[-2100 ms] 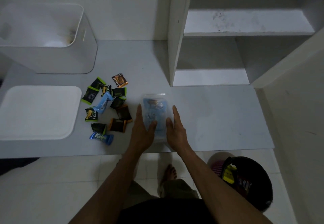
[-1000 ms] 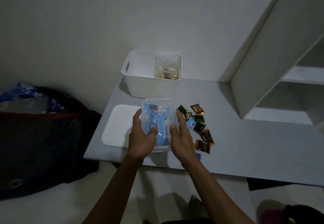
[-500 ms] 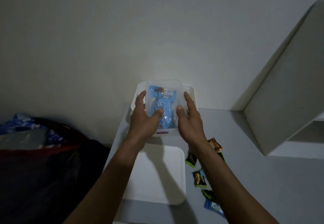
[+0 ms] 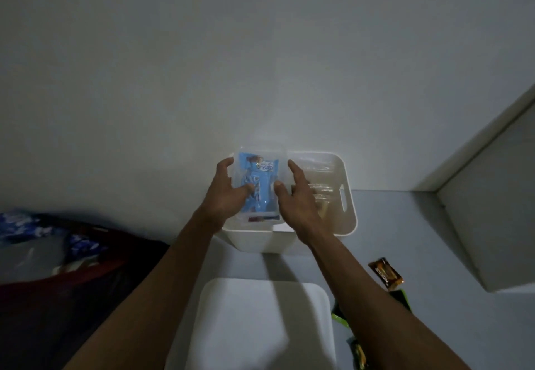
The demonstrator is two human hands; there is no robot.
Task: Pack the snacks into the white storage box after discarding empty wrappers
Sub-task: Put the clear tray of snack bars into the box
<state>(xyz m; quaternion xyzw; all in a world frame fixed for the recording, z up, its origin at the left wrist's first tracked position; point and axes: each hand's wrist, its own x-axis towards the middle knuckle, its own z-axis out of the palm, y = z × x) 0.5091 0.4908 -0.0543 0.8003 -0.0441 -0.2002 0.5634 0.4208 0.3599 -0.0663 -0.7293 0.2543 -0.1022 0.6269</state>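
1. I hold a clear plastic container (image 4: 260, 187) between both hands, over the left half of the white storage box (image 4: 346, 213).
2. My left hand (image 4: 224, 196) grips the container's left side, fingers curled up along its edge and the thumb pressed across its near face.
3. My right hand (image 4: 298, 196) grips the right side the same way, fingers reaching up the edge and the thumb laid on the front.
4. Inside the container is a blue snack packet (image 4: 258, 184), seen through the clear wall.
5. The box stands on the grey table (image 4: 405, 239) against the wall, open at the top, with a slot handle in its right side. Another clear container (image 4: 317, 180) with pale snacks already sits in its right half.
6. The box's white lid (image 4: 260, 326) lies flat on the table, nearer to me than the box.
7. To the right of the lid, loose snacks lie on the table: a brown and orange packet (image 4: 386, 273) and green-edged packets (image 4: 401, 300) partly hidden by my right forearm.
8. A dark bag (image 4: 72, 268) with blue and white plastic in it sits off the table's left edge.
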